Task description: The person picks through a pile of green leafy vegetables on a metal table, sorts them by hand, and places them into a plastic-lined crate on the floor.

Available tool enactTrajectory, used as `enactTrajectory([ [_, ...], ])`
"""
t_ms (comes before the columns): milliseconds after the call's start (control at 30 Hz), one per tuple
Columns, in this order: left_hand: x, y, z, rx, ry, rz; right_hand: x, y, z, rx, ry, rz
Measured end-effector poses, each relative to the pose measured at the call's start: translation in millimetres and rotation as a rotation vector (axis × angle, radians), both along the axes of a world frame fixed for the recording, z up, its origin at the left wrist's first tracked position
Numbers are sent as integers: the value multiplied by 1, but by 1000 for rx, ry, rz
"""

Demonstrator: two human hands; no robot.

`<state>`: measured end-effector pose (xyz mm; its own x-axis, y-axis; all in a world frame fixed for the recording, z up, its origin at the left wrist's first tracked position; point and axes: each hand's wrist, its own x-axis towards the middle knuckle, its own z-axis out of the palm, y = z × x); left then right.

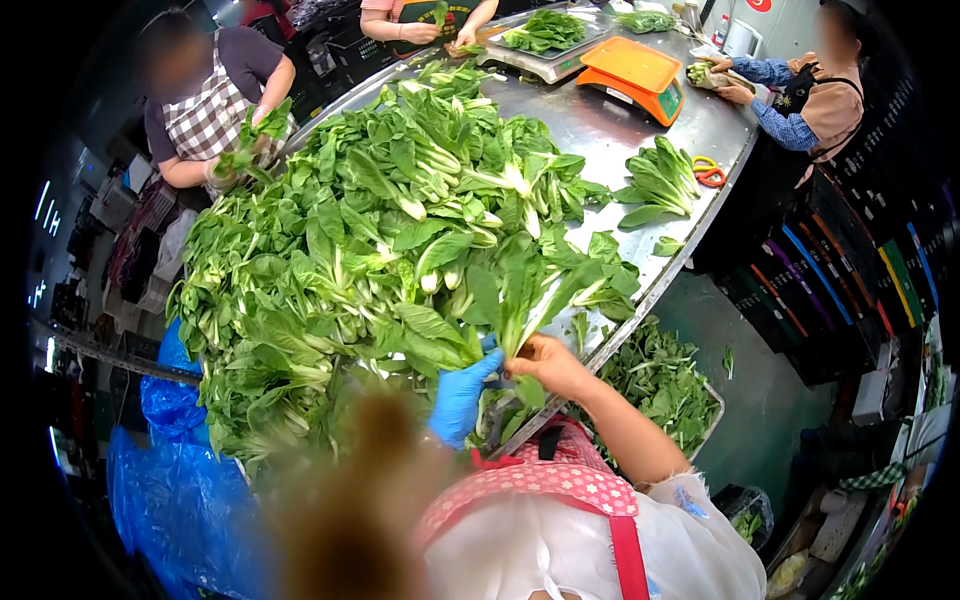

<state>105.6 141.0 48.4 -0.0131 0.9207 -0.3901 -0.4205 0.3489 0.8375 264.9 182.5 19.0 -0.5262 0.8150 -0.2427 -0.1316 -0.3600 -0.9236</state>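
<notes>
At the near right edge of a heaped pile of leafy greens, my left hand in a blue glove has its fingers curled at the base of some leaves. Beside it my bare right hand pinches the pale stalk of a leafy green plant, whose leaves point up and away from me. A detached leaf hangs below the right fingers. Separate bunches of greens lie on the metal table at the right, beside orange-handled scissors.
Co-workers stand at the left, far side and right, handling vegetables. An orange scale and a second scale sit at the back. A bin of leaves is below the right edge, blue bags lower left, stacked crates right.
</notes>
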Motion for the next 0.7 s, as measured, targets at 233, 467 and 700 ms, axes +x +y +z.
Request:
enactTrajectory([
  [233,10,-11,-7,-134,-309,284,-10,-13,-3,-46,178,-263],
  [467,-5,-45,-9,-307,-540,208,-4,-3,-26,95,-64,-244],
  [700,-5,-30,-2,31,-160,266,-14,-10,-30,153,-182,-108],
])
